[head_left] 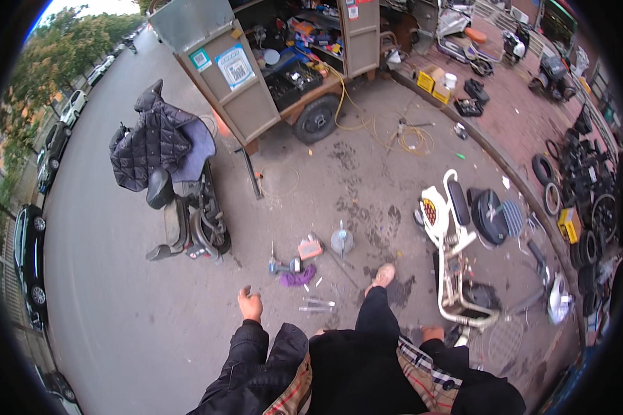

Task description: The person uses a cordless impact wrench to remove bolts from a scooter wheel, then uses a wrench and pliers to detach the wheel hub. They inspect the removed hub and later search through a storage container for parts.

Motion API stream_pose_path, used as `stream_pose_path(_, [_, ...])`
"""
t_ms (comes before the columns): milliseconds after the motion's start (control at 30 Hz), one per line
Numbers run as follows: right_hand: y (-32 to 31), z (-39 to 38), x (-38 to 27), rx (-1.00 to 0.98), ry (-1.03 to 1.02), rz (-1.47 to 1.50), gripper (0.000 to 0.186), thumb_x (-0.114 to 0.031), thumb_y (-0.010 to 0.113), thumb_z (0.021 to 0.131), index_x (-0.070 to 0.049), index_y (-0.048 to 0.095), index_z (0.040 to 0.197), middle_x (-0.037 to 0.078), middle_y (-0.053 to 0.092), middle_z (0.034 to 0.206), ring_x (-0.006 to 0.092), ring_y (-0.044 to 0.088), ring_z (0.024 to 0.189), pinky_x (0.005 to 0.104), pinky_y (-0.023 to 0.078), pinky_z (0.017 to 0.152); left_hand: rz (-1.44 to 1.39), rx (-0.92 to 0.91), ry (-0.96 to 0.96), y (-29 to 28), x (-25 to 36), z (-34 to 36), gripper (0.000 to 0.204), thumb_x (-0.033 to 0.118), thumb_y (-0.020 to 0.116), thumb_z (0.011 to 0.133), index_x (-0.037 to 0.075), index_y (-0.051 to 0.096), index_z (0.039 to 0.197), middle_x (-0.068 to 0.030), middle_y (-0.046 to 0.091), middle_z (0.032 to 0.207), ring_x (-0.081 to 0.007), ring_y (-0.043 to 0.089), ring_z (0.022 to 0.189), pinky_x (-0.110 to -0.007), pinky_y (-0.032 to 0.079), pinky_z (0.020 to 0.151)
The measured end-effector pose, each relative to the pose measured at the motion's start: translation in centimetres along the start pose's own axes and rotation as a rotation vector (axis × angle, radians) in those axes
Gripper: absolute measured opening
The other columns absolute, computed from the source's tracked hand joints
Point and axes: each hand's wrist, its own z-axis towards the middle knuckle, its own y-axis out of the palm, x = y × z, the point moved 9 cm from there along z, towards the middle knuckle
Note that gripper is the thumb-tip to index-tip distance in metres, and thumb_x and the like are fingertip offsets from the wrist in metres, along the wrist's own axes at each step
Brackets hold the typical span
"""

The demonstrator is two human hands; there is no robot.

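My left hand [250, 304] hangs low at center-left, empty, fingers loosely apart. My right hand [432, 334] shows partly beside my open jacket, near the white frame [464, 315] of a partly dismantled scooter lying on the ground; its fingers are too hidden to make out. Beyond my left hand are a cordless drill [280, 264], a purple cloth [298, 278], an orange box [310, 250], a translucent container [342, 241] and some clear strips [317, 301]. My foot [384, 275] is on the pavement right of these.
A parked scooter with a quilted cover [159, 145] stands left. An open tool trailer [301, 90] is ahead, a yellow hose [412, 142] beside it. Loose scooter parts [491, 221] lie right, before a kerb [491, 145] with tyres [585, 245]. Parked cars [31, 263] line the road's far left.
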Motion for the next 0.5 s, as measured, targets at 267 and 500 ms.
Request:
stream_pose_path(267, [2.9, 27.4, -8.6, -0.120, 0.162, 0.212, 0.046, -0.039, 0.077, 0.086, 0.006, 0.072, 0.089, 0.027, 0.072, 0.089, 0.0418, 0.069, 0.078, 0.0496, 0.054, 0.077, 0.416, -0.078, -0.534, 7.6, -2.0, -5.4, 0.048, 0.018, 0.066, 0.075, -0.001, 0.070, 0.118, -0.0313, 0.072, 0.113, -0.0437, 0.068, 0.111, -0.047, 0.054, 0.099])
stream_pose_path(500, [-0.1, 50.3, -22.4, -0.110, -0.015, 0.653, 0.019, -0.009, 0.075, 0.087, 0.007, 0.069, 0.096, 0.010, 0.067, 0.080, 0.0180, 0.061, 0.067, 0.0330, 0.049, 0.063, 0.355, -0.048, -0.408, 18.9, 7.5, -3.1, 0.048, 0.019, 0.066, 0.075, -0.004, 0.071, 0.117, -0.0326, 0.072, 0.104, -0.0433, 0.071, 0.103, -0.045, 0.056, 0.094])
